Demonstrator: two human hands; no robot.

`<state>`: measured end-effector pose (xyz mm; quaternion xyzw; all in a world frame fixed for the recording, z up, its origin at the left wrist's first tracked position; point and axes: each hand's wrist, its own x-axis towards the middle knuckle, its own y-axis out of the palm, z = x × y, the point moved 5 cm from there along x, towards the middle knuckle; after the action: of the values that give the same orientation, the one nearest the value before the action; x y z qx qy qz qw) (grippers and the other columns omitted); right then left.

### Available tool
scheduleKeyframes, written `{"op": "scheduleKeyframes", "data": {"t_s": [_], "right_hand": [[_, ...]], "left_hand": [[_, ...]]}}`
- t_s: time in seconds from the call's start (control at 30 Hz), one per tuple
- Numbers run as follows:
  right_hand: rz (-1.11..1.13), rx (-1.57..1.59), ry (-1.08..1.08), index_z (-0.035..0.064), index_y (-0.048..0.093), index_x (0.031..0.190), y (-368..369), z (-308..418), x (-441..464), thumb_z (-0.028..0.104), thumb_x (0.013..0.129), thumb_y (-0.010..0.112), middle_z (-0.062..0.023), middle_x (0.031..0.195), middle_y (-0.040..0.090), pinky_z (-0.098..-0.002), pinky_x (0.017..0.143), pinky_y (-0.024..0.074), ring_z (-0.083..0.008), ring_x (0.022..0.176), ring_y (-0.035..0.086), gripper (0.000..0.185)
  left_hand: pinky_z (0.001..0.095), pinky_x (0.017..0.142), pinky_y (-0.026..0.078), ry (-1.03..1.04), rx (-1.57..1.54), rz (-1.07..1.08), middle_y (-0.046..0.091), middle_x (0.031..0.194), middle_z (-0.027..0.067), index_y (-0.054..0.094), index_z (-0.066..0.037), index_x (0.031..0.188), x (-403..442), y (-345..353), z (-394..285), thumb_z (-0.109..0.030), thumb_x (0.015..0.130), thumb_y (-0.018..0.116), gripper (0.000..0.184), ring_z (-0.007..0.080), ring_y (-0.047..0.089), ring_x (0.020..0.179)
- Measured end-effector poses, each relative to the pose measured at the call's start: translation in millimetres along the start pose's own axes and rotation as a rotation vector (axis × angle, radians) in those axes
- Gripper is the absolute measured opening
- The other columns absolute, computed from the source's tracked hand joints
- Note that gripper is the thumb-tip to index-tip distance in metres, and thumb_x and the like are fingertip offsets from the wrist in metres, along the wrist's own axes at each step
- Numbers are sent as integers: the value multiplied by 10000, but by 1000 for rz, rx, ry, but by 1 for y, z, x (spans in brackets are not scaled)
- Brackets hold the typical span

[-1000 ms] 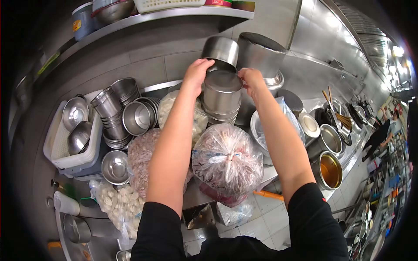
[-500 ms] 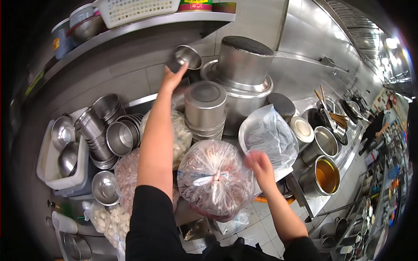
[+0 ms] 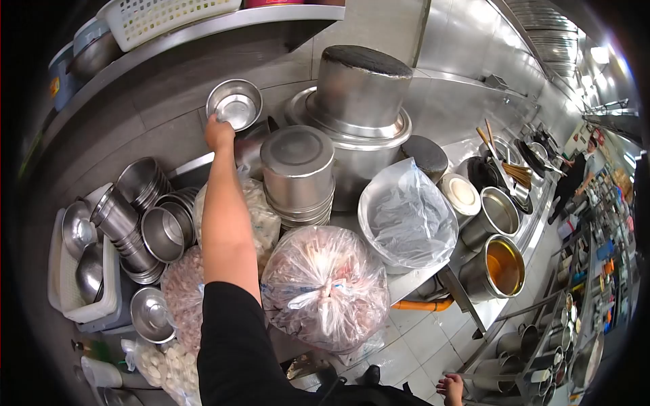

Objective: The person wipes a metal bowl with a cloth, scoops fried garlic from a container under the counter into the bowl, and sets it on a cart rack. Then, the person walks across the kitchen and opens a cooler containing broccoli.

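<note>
My left hand point(image 3: 220, 133) grips the rim of a round metal pot point(image 3: 235, 105), held up near the tiled wall with its open mouth toward me. Low at the right, by the floor, my right hand point(image 3: 450, 387) hangs with its fingers partly curled; whether they enclose anything is too small to tell. An upturned metal pot point(image 3: 298, 166) tops a nested stack right of my left forearm. Behind it, a large pot with a blackened base point(image 3: 362, 91) rests upside down on a lidded pot point(image 3: 359, 162).
Tied plastic bags point(image 3: 325, 291) lie on the counter before me. Nested pots point(image 3: 128, 230) and a white basket point(image 3: 88, 311) are at left. A plastic-lined bowl point(image 3: 406, 216) and a pot of amber liquid point(image 3: 497, 267) stand right. Another person point(image 3: 575, 169) stands far right.
My left hand has carried the pot away from the stack, leftward along the wall. My right hand has left the stack and dropped to the lower right. The camera view has shifted.
</note>
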<state>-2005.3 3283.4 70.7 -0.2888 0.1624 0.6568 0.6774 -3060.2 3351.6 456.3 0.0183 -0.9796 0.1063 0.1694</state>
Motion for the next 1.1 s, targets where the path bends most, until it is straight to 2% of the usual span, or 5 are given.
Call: {"op": "scheduleKeyframes", "data": {"t_s": [0.23,0.5,0.77,0.93,1.1], "right_hand": [[229,-281,-482,11,535,1094,113,115,-10,100,928,521,-137,860,663,-308,575,532,-208,661,652,188],[975,-160,-974,-4,556,1064,304,280,-179,71,938,574,-99,986,627,-282,756,514,-151,839,622,148],[1600,178,-1261,-26,460,1270,367,269,-324,239,898,657,-101,1119,577,-325,806,488,-201,939,564,498],[1634,-401,-1282,2,448,768,347,143,-347,140,853,629,-125,647,413,-389,584,379,-252,599,408,243],[1859,-608,-1269,10,407,712,281,56,-380,161,831,665,-117,600,417,-395,555,378,-214,578,359,322]], "left_hand": [[449,810,506,667,235,-373,648,999,141,614,-192,1271,-85,-125,-78,-40,787,600,507,357,635,891],[424,709,498,744,230,-214,612,874,116,625,-177,1240,-259,-299,-144,-9,771,598,499,306,619,800],[429,621,521,407,510,-134,569,878,127,605,-166,1266,-594,-439,-121,-45,777,626,504,335,619,736],[434,594,526,53,736,-329,563,886,115,499,-186,1377,-777,-503,-112,-66,808,602,590,334,618,678],[419,886,517,-134,818,-221,475,1334,173,482,-189,1390,-929,-545,-144,-314,904,650,529,370,571,1125]]}}
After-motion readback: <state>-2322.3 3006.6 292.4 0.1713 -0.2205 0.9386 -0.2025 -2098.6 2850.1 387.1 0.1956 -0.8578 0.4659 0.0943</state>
